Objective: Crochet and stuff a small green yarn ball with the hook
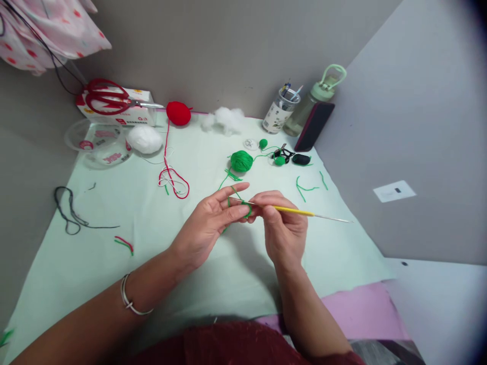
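Observation:
My left hand (213, 218) pinches a small piece of green crochet (247, 209) between thumb and fingers, its index finger stretched out with green yarn looped over it. In my right hand (285, 223) is a crochet hook (294, 210) with a yellow handle, held like a pencil. The hook's thin metal tip meets the green piece, while its other metal end points right. Beyond my hands a green yarn ball (241, 161) rests on the table, and a strand runs from it toward my left hand. Fingers partly hide the stitches.
Red-handled scissors (108, 96) lie on a box at the back left, near plastic lids (110, 147), a white yarn ball (144, 139) and a red yarn ball (178, 113). White stuffing (224, 120), a pen cup (280, 111), a bottle (310, 104) and a phone (314, 126) stand along the back.

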{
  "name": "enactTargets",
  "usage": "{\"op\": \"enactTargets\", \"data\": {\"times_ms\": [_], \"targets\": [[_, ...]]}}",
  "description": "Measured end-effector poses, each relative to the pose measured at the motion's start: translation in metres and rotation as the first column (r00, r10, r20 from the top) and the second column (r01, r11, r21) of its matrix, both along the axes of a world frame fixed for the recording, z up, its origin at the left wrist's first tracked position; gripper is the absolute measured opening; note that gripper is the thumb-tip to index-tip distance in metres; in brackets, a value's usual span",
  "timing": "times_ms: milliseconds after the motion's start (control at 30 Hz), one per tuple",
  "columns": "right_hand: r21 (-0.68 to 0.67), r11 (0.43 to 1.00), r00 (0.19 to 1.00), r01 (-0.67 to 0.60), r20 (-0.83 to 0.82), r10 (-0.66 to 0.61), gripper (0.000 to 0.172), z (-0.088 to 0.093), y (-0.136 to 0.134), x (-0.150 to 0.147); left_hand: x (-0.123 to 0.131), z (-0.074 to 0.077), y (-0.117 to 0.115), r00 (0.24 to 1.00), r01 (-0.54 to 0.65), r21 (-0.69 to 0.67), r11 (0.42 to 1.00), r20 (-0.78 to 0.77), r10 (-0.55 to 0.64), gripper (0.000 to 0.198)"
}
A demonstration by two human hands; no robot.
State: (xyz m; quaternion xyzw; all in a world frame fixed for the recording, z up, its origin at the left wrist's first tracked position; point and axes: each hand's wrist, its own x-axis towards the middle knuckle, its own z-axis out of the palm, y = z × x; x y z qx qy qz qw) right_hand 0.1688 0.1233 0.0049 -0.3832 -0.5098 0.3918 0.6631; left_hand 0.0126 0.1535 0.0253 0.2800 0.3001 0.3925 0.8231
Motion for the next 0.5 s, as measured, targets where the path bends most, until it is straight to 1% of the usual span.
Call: {"op": "enactTargets", "data": {"times_ms": [133,233,433,500], "targets": [[-0.047,0.998,0.998,0.038,-0.053,-0.040,0.013,-0.0015,0.0020,0.0000,-0.0020,0.0008,-0.0001,1.000,0.016,-0.004,1.000,-0.018,-0.016,0.060],[-0.041,0.998,0.996,0.054,-0.062,-0.056,0.012,-0.0018,0.0018,-0.0002,-0.0018,-0.0004,-0.0005,0.999,0.008,0.025,1.000,-0.047,-0.007,0.059],[0.015,0.993,0.993,0.117,0.023,-0.117,0.012,-0.0019,0.0000,0.0000,-0.0003,-0.0031,-0.0022,0.990,-0.028,0.072,0.997,-0.137,0.038,0.052],[0.017,0.994,0.993,0.113,0.034,-0.113,0.012,-0.0027,0.0003,0.0005,-0.0005,-0.0032,-0.0029,0.988,-0.021,0.081,0.996,-0.149,0.033,0.051]]}}
